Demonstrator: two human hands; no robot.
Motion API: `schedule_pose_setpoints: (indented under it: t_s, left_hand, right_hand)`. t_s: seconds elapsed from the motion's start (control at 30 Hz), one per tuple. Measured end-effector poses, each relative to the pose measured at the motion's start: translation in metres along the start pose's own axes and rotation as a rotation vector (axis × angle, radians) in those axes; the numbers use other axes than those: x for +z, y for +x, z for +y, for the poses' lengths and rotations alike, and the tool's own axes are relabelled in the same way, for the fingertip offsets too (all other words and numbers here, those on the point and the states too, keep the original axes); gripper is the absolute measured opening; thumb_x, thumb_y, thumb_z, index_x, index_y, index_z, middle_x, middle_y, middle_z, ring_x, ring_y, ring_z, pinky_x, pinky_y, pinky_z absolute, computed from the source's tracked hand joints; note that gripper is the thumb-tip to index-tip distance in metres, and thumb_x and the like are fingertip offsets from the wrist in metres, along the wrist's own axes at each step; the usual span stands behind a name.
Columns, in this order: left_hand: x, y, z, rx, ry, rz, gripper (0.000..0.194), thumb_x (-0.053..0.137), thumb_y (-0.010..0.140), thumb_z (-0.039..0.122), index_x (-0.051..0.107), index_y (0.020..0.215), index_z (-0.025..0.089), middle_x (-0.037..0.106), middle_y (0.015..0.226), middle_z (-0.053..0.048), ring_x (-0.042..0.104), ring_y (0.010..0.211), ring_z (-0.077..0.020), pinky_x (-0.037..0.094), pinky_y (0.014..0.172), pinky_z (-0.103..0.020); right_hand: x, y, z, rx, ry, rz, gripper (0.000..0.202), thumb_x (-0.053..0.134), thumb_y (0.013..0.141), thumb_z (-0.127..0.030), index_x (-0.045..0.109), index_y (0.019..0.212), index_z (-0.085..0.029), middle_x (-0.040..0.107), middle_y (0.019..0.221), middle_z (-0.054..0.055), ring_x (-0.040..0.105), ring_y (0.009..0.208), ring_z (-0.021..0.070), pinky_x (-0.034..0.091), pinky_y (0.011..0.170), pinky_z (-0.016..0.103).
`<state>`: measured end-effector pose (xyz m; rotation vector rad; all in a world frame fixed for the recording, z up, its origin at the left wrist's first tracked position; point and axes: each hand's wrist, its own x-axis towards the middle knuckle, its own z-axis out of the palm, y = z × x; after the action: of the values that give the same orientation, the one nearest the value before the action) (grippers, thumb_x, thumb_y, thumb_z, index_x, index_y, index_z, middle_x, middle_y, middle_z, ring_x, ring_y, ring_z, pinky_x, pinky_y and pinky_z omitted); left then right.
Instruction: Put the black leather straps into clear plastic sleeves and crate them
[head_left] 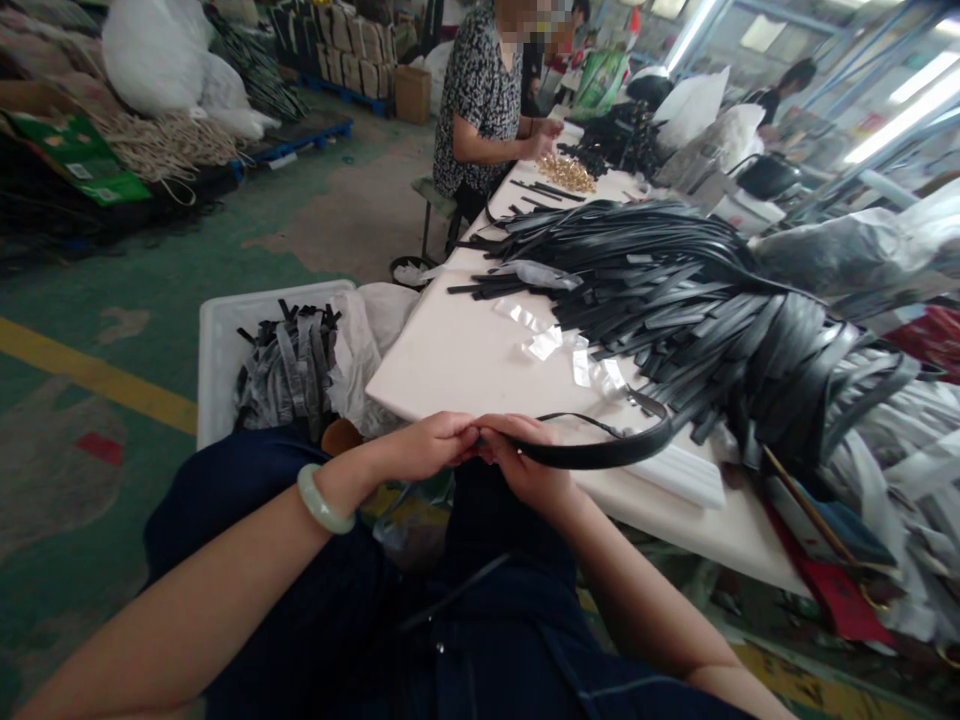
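My two hands meet at the near edge of the white table (420,360), just above my lap. A black strap (600,452) runs from between them toward the right, curving over the tabletop. Closed around its end is my right hand (529,465). The fingers of my left hand (431,445) pinch at the same end, fingertips against those of the right; the exact spot they grip is hidden. Small clear plastic pieces (544,342) lie beyond the hands. Beside the strap rests a white block-like piece (675,475).
A large heap of black straps (675,270) covers the table's right side. To the left stands a white bin (217,320) with wrapped straps (289,370). Another person (484,110) sits at the far side, near a pile of gold-coloured hardware (566,172).
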<state>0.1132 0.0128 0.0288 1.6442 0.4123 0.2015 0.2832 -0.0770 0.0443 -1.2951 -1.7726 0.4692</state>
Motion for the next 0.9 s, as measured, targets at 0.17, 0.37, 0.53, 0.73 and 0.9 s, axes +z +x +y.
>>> schedule_pose_setpoints:
  t_s: [0.17, 0.37, 0.53, 0.73, 0.9]
  left_hand:
    - [-0.009, 0.004, -0.005, -0.085, 0.141, 0.034, 0.051, 0.035, 0.093, 0.054, 0.065, 0.091, 0.012, 0.049, 0.071, 0.0, 0.044, 0.066, -0.0133, 0.038, 0.062, -0.025]
    - [-0.01, 0.003, -0.004, -0.069, 0.118, 0.0, 0.057, 0.031, 0.094, 0.056, 0.066, 0.098, 0.011, 0.051, 0.071, -0.001, 0.046, 0.064, -0.0129, 0.038, 0.058, -0.023]
    - [-0.016, 0.0, 0.001, -0.043, -0.013, 0.0, 0.05, 0.044, 0.091, 0.057, 0.063, 0.099, 0.012, 0.061, 0.079, -0.004, 0.055, 0.071, -0.0143, 0.045, 0.067, -0.026]
    - [-0.029, -0.004, 0.001, -0.112, -0.238, 0.042, 0.038, 0.064, 0.083, 0.047, 0.057, 0.1, 0.014, 0.073, 0.093, -0.011, 0.069, 0.088, -0.0202, 0.051, 0.081, -0.034]
    - [-0.03, 0.001, -0.009, -0.122, -0.191, 0.173, 0.025, 0.068, 0.078, 0.037, 0.06, 0.078, 0.013, 0.075, 0.079, -0.01, 0.07, 0.074, -0.0196, 0.051, 0.068, -0.029]
  right_hand:
    - [-0.012, 0.001, 0.02, 0.373, 0.284, 0.291, 0.034, 0.051, 0.094, -0.042, 0.069, 0.107, -0.017, 0.046, 0.051, -0.005, 0.043, 0.043, 0.009, 0.035, 0.042, 0.021]
    - [-0.013, 0.008, 0.012, 0.39, 0.26, 0.157, 0.034, 0.054, 0.092, -0.044, 0.07, 0.082, -0.016, 0.047, 0.051, -0.003, 0.043, 0.045, 0.0089, 0.03, 0.042, 0.021]
    - [-0.011, 0.015, 0.015, 0.347, 0.222, 0.231, 0.03, 0.054, 0.093, -0.041, 0.069, 0.084, -0.016, 0.048, 0.051, -0.003, 0.045, 0.047, 0.0091, 0.032, 0.045, 0.021]
    - [-0.024, 0.023, 0.028, 0.407, 0.264, 0.307, 0.036, 0.055, 0.091, -0.047, 0.068, 0.084, -0.014, 0.045, 0.048, -0.004, 0.041, 0.044, 0.0081, 0.027, 0.041, 0.02]
    - [-0.026, 0.028, 0.02, 0.413, 0.177, 0.33, 0.037, 0.055, 0.091, -0.048, 0.068, 0.082, -0.015, 0.046, 0.048, -0.004, 0.042, 0.043, 0.0088, 0.028, 0.041, 0.021]
